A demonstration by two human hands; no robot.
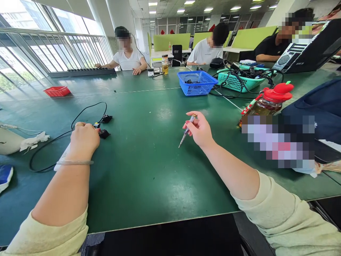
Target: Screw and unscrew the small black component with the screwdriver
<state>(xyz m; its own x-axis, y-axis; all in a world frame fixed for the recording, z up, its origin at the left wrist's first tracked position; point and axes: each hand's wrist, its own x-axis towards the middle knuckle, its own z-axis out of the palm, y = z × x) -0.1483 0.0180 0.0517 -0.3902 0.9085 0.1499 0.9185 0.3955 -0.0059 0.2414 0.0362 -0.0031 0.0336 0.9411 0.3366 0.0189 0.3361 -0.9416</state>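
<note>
My right hand (200,129) holds a slim screwdriver (184,136) above the green table (149,170), its tip slanting down to the left. On the left, my left hand (84,138) is closed and rests low at a black cable (48,169). Its fingers hide most of what they grip; a small yellow and white piece (96,125) shows beyond them. Two small black crinkled pieces (107,118) lie just past the fingertips. Under the left wrist, part of a white flat thing (63,156) sticks out.
Ahead stand a red tray (57,91), a blue basket (197,87) and a green basket (239,82) heaped with cables. To the right are a red-lidded jar (269,101) and a dark bag (317,103). Several people sit along the far side.
</note>
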